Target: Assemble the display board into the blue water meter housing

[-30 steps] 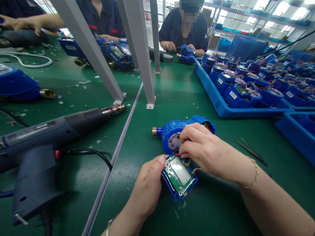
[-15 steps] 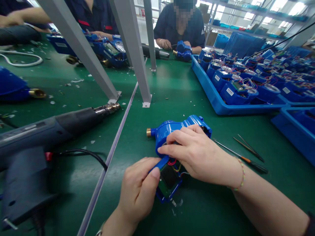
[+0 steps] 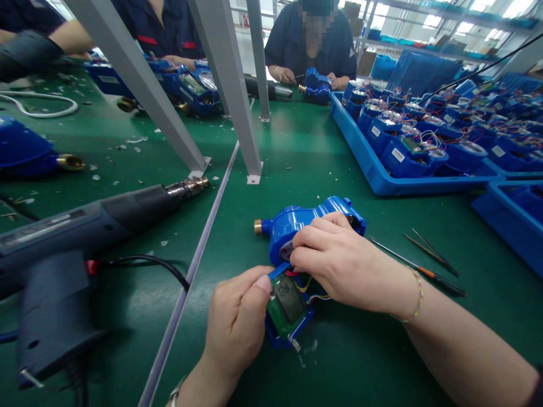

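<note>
A blue water meter (image 3: 292, 217) with a brass threaded end lies on the green bench in front of me. Wires join it to a blue housing with a green circuit board (image 3: 287, 305) and a dark display. My left hand (image 3: 240, 325) pinches the upper left edge of that housing between thumb and fingers. Over the meter's near side rests my right hand (image 3: 339, 263), its fingers curled at the round opening by the wires. Whatever its fingertips hold is hidden. A small coiled bit (image 3: 294, 343) sits at the board's lower corner.
A heat gun (image 3: 106, 226) lies at left, beside a strip (image 3: 190, 271) along the bench. Grey posts (image 3: 231, 85) stand ahead. At right are a screwdriver (image 3: 424, 271), tweezers (image 3: 432, 254) and blue trays (image 3: 382, 183) of meters. Co-workers (image 3: 311, 45) sit across.
The circuit board housing has tilted so its display faces up more. My right fingers have shifted slightly right, uncovering part of the meter's round opening.
</note>
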Demonstrator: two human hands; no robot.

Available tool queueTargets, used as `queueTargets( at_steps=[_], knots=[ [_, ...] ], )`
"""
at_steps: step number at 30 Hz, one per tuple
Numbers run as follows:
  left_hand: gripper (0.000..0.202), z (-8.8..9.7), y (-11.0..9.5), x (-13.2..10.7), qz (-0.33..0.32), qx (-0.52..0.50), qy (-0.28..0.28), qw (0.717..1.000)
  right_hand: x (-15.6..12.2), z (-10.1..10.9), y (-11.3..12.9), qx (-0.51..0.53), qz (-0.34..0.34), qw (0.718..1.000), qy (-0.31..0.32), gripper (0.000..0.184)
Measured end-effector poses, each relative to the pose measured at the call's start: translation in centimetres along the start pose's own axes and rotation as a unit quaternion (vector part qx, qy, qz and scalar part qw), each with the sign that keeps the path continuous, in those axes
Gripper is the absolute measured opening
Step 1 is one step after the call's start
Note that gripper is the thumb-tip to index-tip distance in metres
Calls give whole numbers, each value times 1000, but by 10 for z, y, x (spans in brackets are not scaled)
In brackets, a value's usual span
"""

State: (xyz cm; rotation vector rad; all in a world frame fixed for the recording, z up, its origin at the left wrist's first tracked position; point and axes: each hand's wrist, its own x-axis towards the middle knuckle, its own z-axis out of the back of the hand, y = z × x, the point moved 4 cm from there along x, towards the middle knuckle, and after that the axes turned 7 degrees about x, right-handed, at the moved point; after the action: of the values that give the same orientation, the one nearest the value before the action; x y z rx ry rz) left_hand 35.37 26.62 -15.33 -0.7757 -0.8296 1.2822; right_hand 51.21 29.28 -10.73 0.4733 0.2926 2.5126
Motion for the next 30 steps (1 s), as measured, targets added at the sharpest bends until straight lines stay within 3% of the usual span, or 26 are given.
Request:
queueTargets(
  at_steps=[8, 16, 23, 30],
  knots=[
    [37, -11, 17, 3, 127, -135, 58, 981, -2, 3, 1, 18, 21, 999, 26, 17],
    [35, -19, 24, 0, 190, -240, 70, 949, -2, 3, -4, 46, 8, 997, 53, 16],
    [36, -18, 22, -1, 178, -222, 66, 956, -3, 4, -5, 36, 2, 998, 51, 17],
    [38, -5, 19, 0, 142, -132, 11, 981, 0, 10, 1, 70, -26, 997, 1, 14]
  ],
)
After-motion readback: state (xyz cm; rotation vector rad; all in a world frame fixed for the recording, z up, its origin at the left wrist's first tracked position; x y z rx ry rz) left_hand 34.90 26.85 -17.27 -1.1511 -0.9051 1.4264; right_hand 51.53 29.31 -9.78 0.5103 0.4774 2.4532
